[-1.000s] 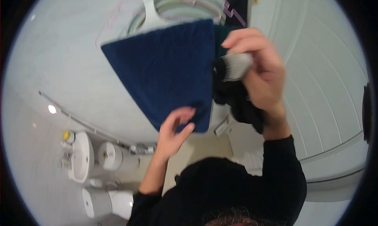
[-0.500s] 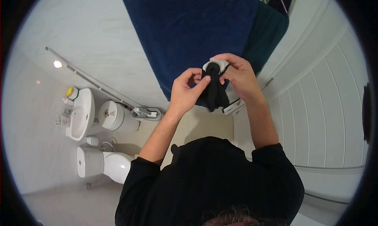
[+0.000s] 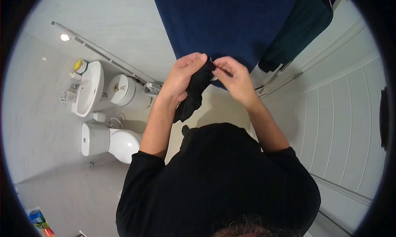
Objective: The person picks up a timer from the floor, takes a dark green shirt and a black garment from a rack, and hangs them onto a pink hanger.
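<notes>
A dark, crumpled black sock (image 3: 199, 82) hangs between my hands in front of the blue towel. My left hand (image 3: 180, 78) is closed on its upper part, thumb pressed against the fingers, and the cloth trails down beside the wrist. At the sock's upper right edge, my right hand (image 3: 236, 81) pinches the fabric between thumb and fingertips. A small strip of light material shows near those fingertips. Part of the sock is hidden behind my left hand.
A large blue towel (image 3: 222, 26) and a dark green towel (image 3: 303, 28) hang ahead. To the left are a washbasin (image 3: 91, 88), a lidded white bin (image 3: 131, 94) and a toilet (image 3: 123, 146). A white panelled door (image 3: 330, 117) stands at the right.
The sock has swung from hanging straight down to slanting down-left along my left wrist. Less of its light band shows. Both hands have shifted left, and the view has turned slightly.
</notes>
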Available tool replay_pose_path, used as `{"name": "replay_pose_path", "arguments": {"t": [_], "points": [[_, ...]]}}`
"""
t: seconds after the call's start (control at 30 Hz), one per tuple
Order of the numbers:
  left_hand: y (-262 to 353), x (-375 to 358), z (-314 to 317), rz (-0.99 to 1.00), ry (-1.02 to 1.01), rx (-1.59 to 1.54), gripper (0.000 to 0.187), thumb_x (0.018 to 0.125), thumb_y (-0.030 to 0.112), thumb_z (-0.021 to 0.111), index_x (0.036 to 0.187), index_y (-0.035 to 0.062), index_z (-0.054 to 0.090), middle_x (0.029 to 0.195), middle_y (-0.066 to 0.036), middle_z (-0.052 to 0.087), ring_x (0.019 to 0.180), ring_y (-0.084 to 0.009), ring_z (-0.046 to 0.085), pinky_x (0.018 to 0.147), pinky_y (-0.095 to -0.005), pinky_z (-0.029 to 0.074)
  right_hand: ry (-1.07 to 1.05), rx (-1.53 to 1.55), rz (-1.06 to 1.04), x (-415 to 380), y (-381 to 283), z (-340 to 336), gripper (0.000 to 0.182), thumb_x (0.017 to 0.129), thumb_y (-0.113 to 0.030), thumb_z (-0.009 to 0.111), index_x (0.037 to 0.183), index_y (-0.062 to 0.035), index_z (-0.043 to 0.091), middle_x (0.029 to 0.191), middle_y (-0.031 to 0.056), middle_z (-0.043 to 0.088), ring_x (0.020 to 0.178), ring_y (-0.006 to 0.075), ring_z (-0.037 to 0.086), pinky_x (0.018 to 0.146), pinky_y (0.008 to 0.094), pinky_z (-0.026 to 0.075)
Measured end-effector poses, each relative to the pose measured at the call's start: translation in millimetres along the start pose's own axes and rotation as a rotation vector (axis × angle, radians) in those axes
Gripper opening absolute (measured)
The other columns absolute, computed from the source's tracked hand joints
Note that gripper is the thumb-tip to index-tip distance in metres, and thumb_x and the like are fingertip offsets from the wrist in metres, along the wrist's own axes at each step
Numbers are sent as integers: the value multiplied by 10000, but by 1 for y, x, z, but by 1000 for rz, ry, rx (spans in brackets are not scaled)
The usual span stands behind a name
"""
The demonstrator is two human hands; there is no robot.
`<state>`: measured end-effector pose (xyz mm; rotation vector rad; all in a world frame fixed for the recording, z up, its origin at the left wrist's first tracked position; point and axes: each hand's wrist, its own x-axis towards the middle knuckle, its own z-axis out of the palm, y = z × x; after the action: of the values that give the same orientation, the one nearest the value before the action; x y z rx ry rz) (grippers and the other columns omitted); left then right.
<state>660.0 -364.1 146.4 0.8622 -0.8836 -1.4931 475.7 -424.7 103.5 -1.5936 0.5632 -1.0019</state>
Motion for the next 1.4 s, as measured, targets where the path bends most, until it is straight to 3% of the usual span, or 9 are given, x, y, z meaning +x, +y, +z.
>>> {"name": "replay_pose_path", "arguments": {"t": [0.23, 0.5, 0.6, 0.7, 0.87, 1.03, 1.13, 1.23, 1.4], "points": [[-13, -16, -34, 120, 261, 1033, 233, 829, -52, 610, 1048, 26, 620, 878, -5, 621, 809, -83, 568, 730, -240, 462, 216, 251, 138, 10, -17, -31, 156, 1039, -143, 562, 1118, -31, 635, 822, -54, 549, 771, 38, 498, 719, 202, 416], [-21, -10, -55, 155, 367, 295, 200, 896, -41, 540, 1046, -11, 668, 925, -30, 675, 829, -113, 629, 772, -258, 498, 169, -212, 18, 15, -10, -42, 256, 895, -102, 736, 1117, -42, 623, 848, 18, 603, 803, 105, 564, 764, 255, 443], [-14, -9, -39, 81, 345, 35, 205, 916, -21, 509, 1044, -12, 668, 937, -47, 687, 846, -133, 647, 794, -272, 518, 550, -779, -506, 18, -14, -16, 175, 853, 6, 683, 1016, -31, 632, 942, 127, 589, 901, 303, 620, 798, 339, 491], [-8, -4, -27, 76, 285, -109, 206, 937, -3, 495, 1058, -26, 660, 973, -79, 708, 867, -169, 681, 808, -293, 555, 475, -633, -617, -6, -2, 3, 154, 862, 34, 649, 1005, -20, 629, 988, 135, 597, 959, 282, 625, 823, 373, 495], [-17, -9, -8, 23, 13, -134, 300, 949, 29, 596, 1231, -68, 616, 1101, -130, 711, 962, -177, 710, 842, -310, 589, -167, 303, 244, -37, 57, 37, 399, 948, -45, 625, 1338, -28, 540, 1216, 74, 625, 1194, 212, 582, 1018, 355, 479], [-49, -28, 29, -50, -203, 126, 471, 894, -32, 694, 1350, -26, 579, 1208, -100, 700, 1118, -153, 652, 922, -295, 537, 113, 557, 437, -53, 83, 39, 390, 1049, -299, 511, 1357, -60, 529, 1242, 84, 609, 1141, 201, 625, 1004, 358, 501], [-68, -28, 26, 336, -38, 735, 528, 803, -37, 722, 1307, 73, 612, 1120, -50, 678, 1016, -119, 607, 886, -266, 495, -73, 1102, 343, -40, 139, 27, 324, 1054, -310, 506, 1262, -81, 603, 1201, 74, 645, 1099, 191, 644, 1000, 367, 511], [-73, -26, 0, 383, 418, 761, 452, 765, -64, 703, 1191, 64, 624, 1003, -21, 629, 943, -100, 581, 833, -261, 486, 218, 843, 421, -22, 71, 22, 216, 1015, -185, 552, 1170, -66, 644, 1109, 53, 676, 1061, 164, 656, 956, 349, 519], [-60, -31, -60, 449, 469, 855, 381, 765, -46, 727, 1111, 50, 598, 913, -24, 597, 851, -114, 578, 744, -259, 484, 158, 324, 306, -23, 64, 3, 224, 948, -6, 581, 1167, -4, 628, 1057, 31, 685, 978, 119, 639, 890, 267, 478]]}}
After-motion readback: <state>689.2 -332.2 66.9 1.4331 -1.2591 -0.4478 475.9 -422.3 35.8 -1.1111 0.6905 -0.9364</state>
